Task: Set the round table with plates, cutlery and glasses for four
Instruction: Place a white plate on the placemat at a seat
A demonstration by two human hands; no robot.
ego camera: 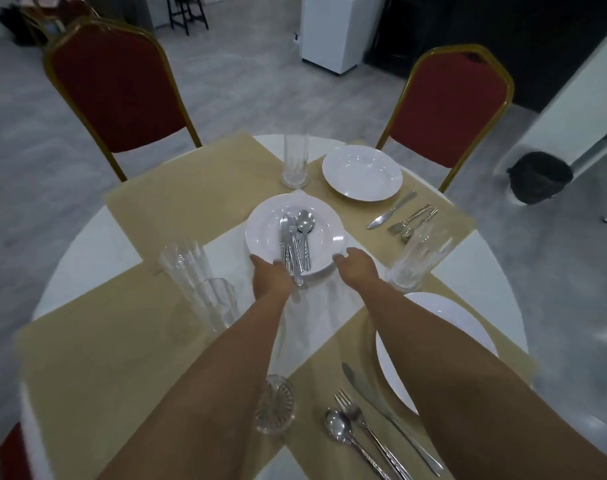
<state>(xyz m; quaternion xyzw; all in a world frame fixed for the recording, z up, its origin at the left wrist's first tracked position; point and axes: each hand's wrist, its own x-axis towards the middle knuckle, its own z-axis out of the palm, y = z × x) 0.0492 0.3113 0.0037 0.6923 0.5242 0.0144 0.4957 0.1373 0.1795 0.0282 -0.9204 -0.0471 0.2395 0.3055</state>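
Observation:
A stack of white plates sits at the middle of the round table, with loose cutlery lying on top. My left hand grips the stack's near-left rim and my right hand grips its near-right rim. A single white plate lies on the far-right placemat with a knife and a fork and spoon beside it. Another plate lies at the near right, partly hidden by my right forearm, with a knife, fork and spoon to its left.
Clear glasses stand at the far middle, at the right, at the left in a pair and near my forearms. Two red chairs face the far side. A black bin stands on the floor at the right.

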